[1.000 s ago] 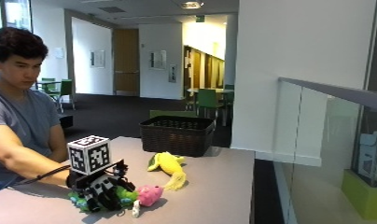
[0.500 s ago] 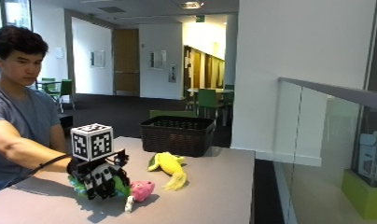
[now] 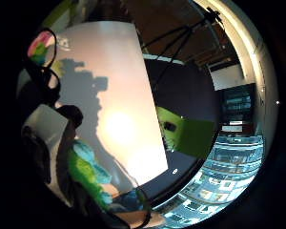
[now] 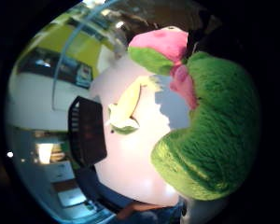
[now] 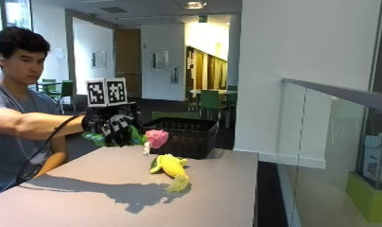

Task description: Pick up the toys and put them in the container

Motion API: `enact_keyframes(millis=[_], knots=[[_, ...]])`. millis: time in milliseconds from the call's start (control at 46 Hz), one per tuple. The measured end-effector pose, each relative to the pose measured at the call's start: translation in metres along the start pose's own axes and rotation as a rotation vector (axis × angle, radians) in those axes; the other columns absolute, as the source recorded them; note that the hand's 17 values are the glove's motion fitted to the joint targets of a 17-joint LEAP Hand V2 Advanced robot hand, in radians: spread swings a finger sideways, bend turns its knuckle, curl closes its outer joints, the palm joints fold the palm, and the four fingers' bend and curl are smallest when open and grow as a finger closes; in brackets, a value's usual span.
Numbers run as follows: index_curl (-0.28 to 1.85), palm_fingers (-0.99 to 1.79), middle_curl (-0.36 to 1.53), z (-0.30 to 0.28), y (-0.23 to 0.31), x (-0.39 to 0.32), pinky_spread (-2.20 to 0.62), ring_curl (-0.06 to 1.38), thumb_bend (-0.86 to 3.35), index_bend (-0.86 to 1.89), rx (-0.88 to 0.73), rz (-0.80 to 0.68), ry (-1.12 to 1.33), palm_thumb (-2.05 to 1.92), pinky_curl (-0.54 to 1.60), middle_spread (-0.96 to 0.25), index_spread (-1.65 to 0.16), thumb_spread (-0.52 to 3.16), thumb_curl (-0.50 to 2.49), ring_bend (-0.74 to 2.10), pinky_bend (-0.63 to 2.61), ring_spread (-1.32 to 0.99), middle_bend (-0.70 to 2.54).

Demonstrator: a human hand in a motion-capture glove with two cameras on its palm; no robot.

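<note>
Outside view: gloved right hand (image 5: 113,128) gripping green-pink plush toy (image 5: 152,138), body mostly hidden.

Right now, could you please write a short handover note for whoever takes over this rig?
Right hand: grips the green and pink plush toy, raised above the table beside the black basket.
Yellow plush toy: lies on the table in front of the basket, untouched.
Done: the first toy is picked up.
Left: put the held toy in the basket, then pick up the yellow one and put it in too.
The basket's inside does not show.
</note>
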State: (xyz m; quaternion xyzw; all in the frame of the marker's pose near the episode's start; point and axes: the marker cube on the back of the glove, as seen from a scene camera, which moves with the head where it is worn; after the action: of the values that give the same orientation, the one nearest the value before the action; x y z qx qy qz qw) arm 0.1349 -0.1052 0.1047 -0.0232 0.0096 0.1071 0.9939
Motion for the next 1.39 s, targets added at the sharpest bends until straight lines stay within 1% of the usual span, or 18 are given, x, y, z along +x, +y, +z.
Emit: enact_keyframes(millis=[239, 348, 587, 848, 913, 1065, 1108, 1152, 1217, 1260, 1347, 1391], knots=[[0.09, 0.92, 0.62, -0.051, 0.009, -0.065, -0.43, 0.49, 0.17, 0.14, 0.079, -0.074, 0.019, 0.72, 0.42, -0.46, -0.4, 0.89, 0.76, 1.13, 1.11, -0.46, 0.55], [0.09, 0.92, 0.63, -0.067, 0.013, -0.093, -0.43, 0.49, 0.16, 0.15, 0.1, -0.108, 0.012, 0.72, 0.42, -0.47, -0.41, 0.88, 0.79, 1.11, 1.1, -0.46, 0.54], [0.08, 0.92, 0.66, -0.096, 0.028, -0.18, -0.43, 0.49, 0.13, 0.15, 0.135, -0.199, 0.004, 0.73, 0.42, -0.48, -0.4, 0.86, 0.83, 1.1, 1.09, -0.46, 0.51], [0.07, 0.93, 0.69, -0.104, 0.042, -0.273, -0.43, 0.49, 0.11, 0.14, 0.13, -0.264, -0.047, 0.73, 0.43, -0.49, -0.4, 0.86, 0.87, 1.09, 1.08, -0.47, 0.49], [0.07, 0.93, 0.69, -0.102, 0.049, -0.31, -0.43, 0.49, 0.1, 0.14, 0.124, -0.281, -0.073, 0.74, 0.43, -0.49, -0.41, 0.86, 0.88, 1.09, 1.08, -0.47, 0.48], [0.06, 0.91, 0.7, -0.084, 0.072, -0.404, -0.43, 0.5, 0.09, 0.13, 0.128, -0.387, -0.073, 0.74, 0.43, -0.5, -0.4, 0.88, 0.9, 1.09, 1.09, -0.47, 0.44], [0.05, 0.9, 0.7, -0.08, 0.075, -0.412, -0.44, 0.5, 0.09, 0.12, 0.123, -0.475, -0.078, 0.74, 0.44, -0.5, -0.4, 0.89, 0.9, 1.09, 1.1, -0.47, 0.43], [0.05, 0.88, 0.7, -0.075, 0.068, -0.403, -0.44, 0.5, 0.09, 0.11, 0.118, -0.544, -0.088, 0.74, 0.44, -0.49, -0.4, 0.91, 0.9, 1.1, 1.11, -0.46, 0.41], [0.03, 0.85, 0.71, -0.068, 0.048, -0.383, -0.44, 0.5, 0.09, 0.07, 0.103, -0.512, -0.092, 0.74, 0.45, -0.49, -0.39, 0.94, 0.9, 1.11, 1.13, -0.46, 0.4], [0.01, 0.82, 0.72, -0.062, 0.046, -0.382, -0.43, 0.51, 0.09, 0.05, 0.07, -0.489, -0.099, 0.73, 0.45, -0.49, -0.39, 0.96, 0.9, 1.12, 1.14, -0.46, 0.4], [-0.02, 0.76, 0.72, -0.049, 0.052, -0.39, -0.44, 0.51, 0.06, 0.01, -0.036, -0.554, -0.14, 0.7, 0.46, -0.48, -0.37, 1.01, 0.88, 1.15, 1.19, -0.46, 0.4], [-0.03, 0.73, 0.72, -0.045, 0.052, -0.388, -0.44, 0.52, 0.04, -0.01, -0.051, -0.574, -0.141, 0.64, 0.46, -0.47, -0.37, 1.09, 0.84, 1.16, 1.22, -0.45, 0.39]])
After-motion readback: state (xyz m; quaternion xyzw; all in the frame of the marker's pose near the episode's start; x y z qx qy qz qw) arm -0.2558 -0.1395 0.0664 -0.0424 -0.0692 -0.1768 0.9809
